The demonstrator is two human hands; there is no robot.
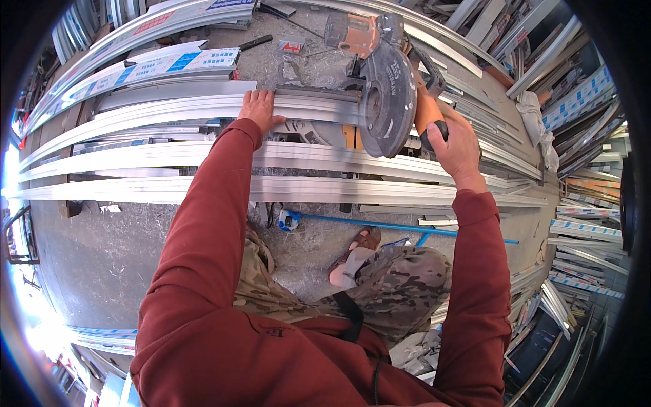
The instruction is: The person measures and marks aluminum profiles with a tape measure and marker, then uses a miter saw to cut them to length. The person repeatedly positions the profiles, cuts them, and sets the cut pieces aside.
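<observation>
Red sleeves (pixel 203 271) fill the lower frame. Left hand (pixel 260 108), fingers flat and together, presses on an aluminium profile (pixel 169 112) at upper centre. Right hand (pixel 458 146) is wrapped around the orange handle (pixel 426 112) of a mitre saw (pixel 386 88), whose blade guard sits over the profile.

Saw (pixel 380 88): orange mitre saw, grey round blade guard, orange motor housing behind it, black-and-orange handle. Head tilted down; guard's lower edge sits at the profile, blade itself blurred. Right hand (pixel 456 146) wrapped around the handle, on the saw's right side.

Profile (pixel 196 108): long silver aluminium strip, ribbed lengthwise, lying flat and passing under the saw, running far out to the saw's left. Left hand (pixel 260 108) pressed palm-down on it, fingers over its far edge, just left of the saw.
</observation>
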